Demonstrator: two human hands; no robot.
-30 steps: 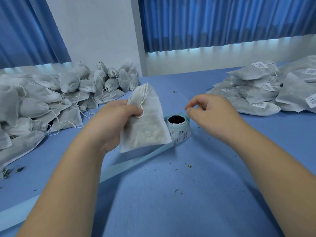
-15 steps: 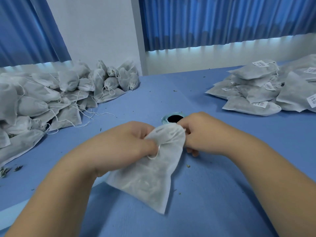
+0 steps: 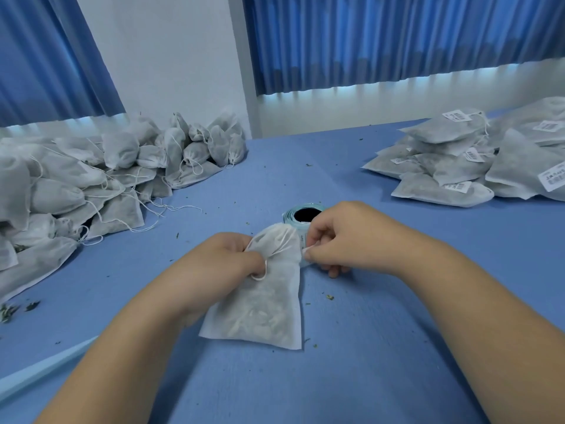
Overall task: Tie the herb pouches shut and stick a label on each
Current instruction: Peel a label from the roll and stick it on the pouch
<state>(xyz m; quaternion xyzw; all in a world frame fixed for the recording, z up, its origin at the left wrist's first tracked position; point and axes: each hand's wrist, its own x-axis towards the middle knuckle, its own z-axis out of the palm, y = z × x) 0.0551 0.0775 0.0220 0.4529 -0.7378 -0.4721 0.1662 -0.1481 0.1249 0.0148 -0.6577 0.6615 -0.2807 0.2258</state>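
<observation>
On counter (image 3: 367,347), hands close together: left hand (image 3: 223,264) grips pouch (image 3: 269,307) neck; right hand (image 3: 345,240) pinches small white tab (image 3: 304,250) beside label roll (image 3: 287,214).

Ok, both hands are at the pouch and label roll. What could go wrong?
The left hand holds the pouch only by its gathered neck; a slack grip could reopen it and spill more herb crumbs. The right hand pinches at the label roll tight against the pouch, so a label may stick crooked or early.
</observation>
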